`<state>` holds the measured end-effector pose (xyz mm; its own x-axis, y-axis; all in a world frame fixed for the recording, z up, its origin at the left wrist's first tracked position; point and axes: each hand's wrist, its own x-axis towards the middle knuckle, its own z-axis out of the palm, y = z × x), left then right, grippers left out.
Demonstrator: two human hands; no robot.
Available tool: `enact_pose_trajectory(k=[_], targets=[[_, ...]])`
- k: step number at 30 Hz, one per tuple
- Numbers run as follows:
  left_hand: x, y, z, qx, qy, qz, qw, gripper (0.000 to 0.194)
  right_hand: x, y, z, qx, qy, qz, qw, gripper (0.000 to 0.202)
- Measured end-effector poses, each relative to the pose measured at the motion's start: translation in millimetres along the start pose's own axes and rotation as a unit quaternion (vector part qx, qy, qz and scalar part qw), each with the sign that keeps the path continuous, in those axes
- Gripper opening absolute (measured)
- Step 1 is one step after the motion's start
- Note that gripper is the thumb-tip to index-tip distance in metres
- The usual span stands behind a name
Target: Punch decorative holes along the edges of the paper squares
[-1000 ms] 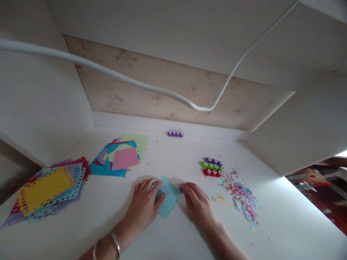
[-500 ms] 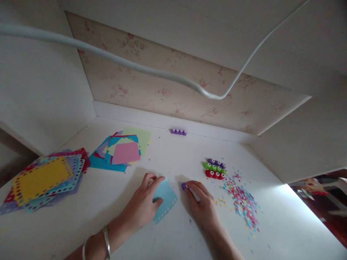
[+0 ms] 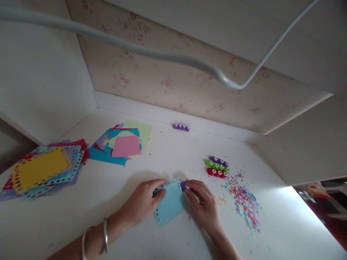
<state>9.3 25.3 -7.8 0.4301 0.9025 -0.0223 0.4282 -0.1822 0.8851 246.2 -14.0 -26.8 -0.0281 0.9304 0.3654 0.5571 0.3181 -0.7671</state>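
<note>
My left hand [image 3: 148, 198] pinches the left side of a light blue sheet of paper [image 3: 171, 203] between thumb and fingers. Punched holes run along several of the sheet's edges. Closed on a small purple craft hole punch [image 3: 183, 186], my right hand [image 3: 203, 204] is at the sheet's upper right edge. The punch meets or nearly meets the paper; whether the edge is inside its slot I cannot tell. Beyond that hand stand purple, green and red punches [image 3: 217, 166] in short rows. Colourful paper confetti [image 3: 245, 204] is scattered right of my hand.
To the left lies a pile of hole-edged paper sheets [image 3: 42, 168]. Plain coloured paper pieces [image 3: 127, 146] are stacked farther back. A row of purple punches [image 3: 181, 127] stands by the back wall. A white cable [image 3: 189, 59] hangs across the upper view.
My left hand has turned the blue sheet and brought it right, up to the purple punch. The right hand keeps its hold on the punch. The camera view has shifted slightly.
</note>
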Motion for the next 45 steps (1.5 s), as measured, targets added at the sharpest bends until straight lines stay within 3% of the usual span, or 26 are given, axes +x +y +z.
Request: enact_pose_trajectory(k=[10,17,29,38,45], targets=[[6.3,-2.6,-9.2,-0.057,-0.035,-0.021,0.998,0.036,1.8,-9.4,0.0,0.065,0.037,0.014,0.997,0.018],[6.5,2.1,-16.2,-0.087,-0.059,-0.031,0.994,0.029,4.4,-12.4,0.2,0.091,0.049,0.047,0.994,0.013],[6.7,2.1,-18.0,-0.106,-0.046,-0.047,0.992,0.035,-1.0,-11.3,0.9,0.062,0.031,-0.001,0.998,0.018],[6.6,1.6,-17.5,-0.099,-0.042,-0.048,0.993,0.033,-2.4,-9.0,-0.8,-0.033,0.020,-0.071,0.997,0.021],[6.8,1.7,-17.0,-0.096,-0.035,-0.059,0.993,0.034,-2.1,-9.2,-2.2,-0.046,0.009,-0.072,0.996,0.020]])
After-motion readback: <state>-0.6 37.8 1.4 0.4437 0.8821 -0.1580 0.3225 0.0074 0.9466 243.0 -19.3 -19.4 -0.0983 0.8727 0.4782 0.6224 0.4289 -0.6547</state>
